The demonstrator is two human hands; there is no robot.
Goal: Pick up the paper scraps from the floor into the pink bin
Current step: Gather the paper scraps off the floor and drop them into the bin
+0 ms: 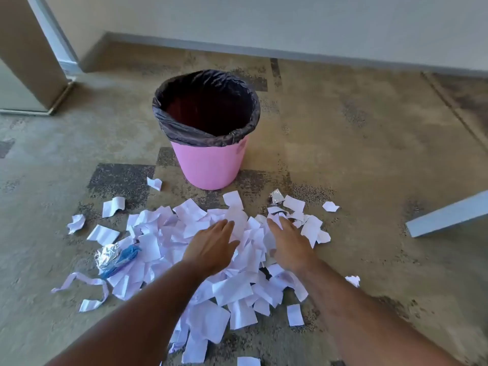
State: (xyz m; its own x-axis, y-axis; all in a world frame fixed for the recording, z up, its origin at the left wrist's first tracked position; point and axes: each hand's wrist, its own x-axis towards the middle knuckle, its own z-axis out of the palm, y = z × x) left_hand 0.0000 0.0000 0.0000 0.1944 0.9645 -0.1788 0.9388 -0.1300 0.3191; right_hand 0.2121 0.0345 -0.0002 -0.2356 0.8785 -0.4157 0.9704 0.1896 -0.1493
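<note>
From the head camera I see both of the person's forearms reaching down over a heap of white paper scraps [245,260] spread across a mottled tan and grey carpet [369,154]. The left hand [211,247] lies palm down on the middle of the heap, fingers straight and close together, gripping nothing. The right hand [289,241] rests on the heap just beside it, fingers extended and slightly spread, their tips touching scraps at the pile's far edge; it too holds nothing. The pink bin [210,165] stands upright on the carpet just beyond the pile, lined with a dark plastic bag [184,133] folded over its rim, its mouth open towards me. Loose scraps lie scattered around the heap. At the pile's left edge I make out a crumpled piece of foil [107,256] touching a blue wrapper [124,260]. A second bit of foil [276,198] sits near the bin's base. A pale board [449,215] lies well apart at right.
</note>
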